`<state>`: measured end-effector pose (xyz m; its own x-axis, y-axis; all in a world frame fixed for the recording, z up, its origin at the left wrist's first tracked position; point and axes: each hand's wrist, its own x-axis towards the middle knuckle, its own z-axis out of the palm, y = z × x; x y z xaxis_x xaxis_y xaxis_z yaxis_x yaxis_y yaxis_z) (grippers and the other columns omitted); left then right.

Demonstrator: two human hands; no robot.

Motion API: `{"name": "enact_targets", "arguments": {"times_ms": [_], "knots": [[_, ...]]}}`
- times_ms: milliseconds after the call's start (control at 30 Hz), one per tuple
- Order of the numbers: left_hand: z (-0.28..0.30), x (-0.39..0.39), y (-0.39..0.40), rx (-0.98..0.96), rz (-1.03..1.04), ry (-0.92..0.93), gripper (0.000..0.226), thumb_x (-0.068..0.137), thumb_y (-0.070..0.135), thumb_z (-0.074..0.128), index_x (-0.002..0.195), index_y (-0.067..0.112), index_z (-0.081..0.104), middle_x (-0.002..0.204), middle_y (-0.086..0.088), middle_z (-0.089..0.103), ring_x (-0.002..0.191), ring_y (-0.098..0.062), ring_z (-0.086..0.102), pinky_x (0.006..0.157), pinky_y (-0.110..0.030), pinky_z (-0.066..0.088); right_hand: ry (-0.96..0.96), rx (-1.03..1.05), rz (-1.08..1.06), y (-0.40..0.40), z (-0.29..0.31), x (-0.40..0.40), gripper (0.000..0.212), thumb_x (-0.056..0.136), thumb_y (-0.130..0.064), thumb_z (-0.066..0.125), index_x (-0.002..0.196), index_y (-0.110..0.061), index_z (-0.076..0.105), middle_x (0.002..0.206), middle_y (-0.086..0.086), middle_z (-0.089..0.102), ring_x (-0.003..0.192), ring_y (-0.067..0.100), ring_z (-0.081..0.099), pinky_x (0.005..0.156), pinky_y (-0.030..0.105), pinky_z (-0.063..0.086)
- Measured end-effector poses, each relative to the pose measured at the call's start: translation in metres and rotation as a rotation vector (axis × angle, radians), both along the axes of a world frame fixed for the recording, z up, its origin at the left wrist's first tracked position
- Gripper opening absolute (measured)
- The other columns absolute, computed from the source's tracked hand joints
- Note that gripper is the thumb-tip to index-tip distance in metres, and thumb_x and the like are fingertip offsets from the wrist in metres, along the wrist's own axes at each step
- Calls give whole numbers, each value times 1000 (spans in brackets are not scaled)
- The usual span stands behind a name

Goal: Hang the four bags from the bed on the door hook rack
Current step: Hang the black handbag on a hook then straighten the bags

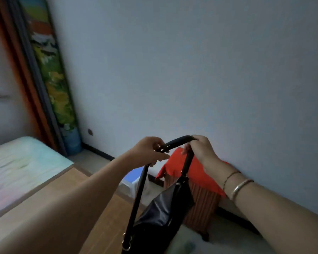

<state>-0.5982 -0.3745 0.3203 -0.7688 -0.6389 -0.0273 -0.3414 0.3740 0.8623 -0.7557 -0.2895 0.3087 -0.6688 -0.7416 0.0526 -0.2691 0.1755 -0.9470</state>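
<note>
A black leather shoulder bag (pixel 162 215) hangs in front of me by its black strap (pixel 174 142). My left hand (pixel 149 153) grips the strap's left side near the top. My right hand (pixel 202 149) holds the top of the strap loop on the right, spreading it wide. The bag's body dangles low at the frame's bottom centre, with a metal ring at its lower left. The bed (pixel 22 171) with a pale patterned cover lies at the left. No door hook rack and no other bags are in view.
A plain pale wall (pixel 191 70) fills the view ahead. Against it stands an orange ribbed suitcase (pixel 200 204) draped with a red cloth (pixel 178 165). A blue-topped plastic stool (pixel 132 178) sits beside it. A colourful tall panel (pixel 50 70) and a water jug (pixel 73 142) stand in the left corner.
</note>
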Motion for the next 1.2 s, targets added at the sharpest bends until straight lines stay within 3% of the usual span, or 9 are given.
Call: {"name": "enact_targets", "arguments": {"times_ms": [133,233,300,400,600,733,900,1033,1200], "knots": [[-2,-101,29,108,-60,46,26,84,19,67,97,-3,62,69,-9,61,58,-24,64,73,-38,55,-37,-119,-120,52,35,-90,24,77,3,35,69,-9,54,54,2,42,50,16,38,67,36,47],[9,-175,57,202,-135,150,21,89,24,62,90,3,64,61,-5,54,49,-17,57,63,-30,57,37,-112,-229,96,47,-168,24,79,-1,38,65,-12,53,58,1,40,54,15,37,62,32,42],[21,-225,75,183,-213,217,17,91,25,59,89,8,61,53,-2,47,39,-12,42,52,-27,49,77,-99,-297,129,50,-215,23,80,-4,42,62,-14,54,57,2,40,54,17,37,61,32,38],[37,-301,104,158,-368,285,15,92,25,57,96,11,56,46,5,38,40,-12,30,52,-26,38,135,-73,-404,181,56,-278,23,81,-6,44,62,-13,55,56,2,38,55,18,35,62,31,32],[71,-451,182,125,-658,391,20,92,24,56,107,15,47,76,-3,55,47,-14,32,45,-22,33,247,-131,-714,297,74,-387,17,82,-16,58,72,-12,44,58,-2,36,54,14,33,51,28,24],[89,-560,249,59,-942,346,15,92,23,57,90,8,54,78,-9,62,47,-15,31,44,-23,28,293,-149,-941,386,89,-447,17,79,-16,60,72,-12,46,58,-1,37,54,14,35,50,28,25],[116,-661,343,-59,-1270,215,35,89,37,58,87,2,60,66,-5,57,42,-11,30,42,-20,30,308,-189,-1195,482,108,-494,22,78,-14,60,64,-14,43,60,1,39,60,16,39,56,31,26],[143,-721,422,-66,-1546,202,22,81,28,72,74,12,58,55,1,47,41,-10,28,40,-20,23,296,-159,-1429,556,128,-509,28,76,-16,61,57,-18,41,56,-2,38,57,16,40,58,33,26],[181,-769,532,139,-1788,352,15,87,26,64,77,16,68,62,2,58,45,-8,40,40,-19,31,488,-337,-1623,640,163,-497,13,82,-1,50,80,-13,46,76,0,43,69,12,43,59,20,34]]}}
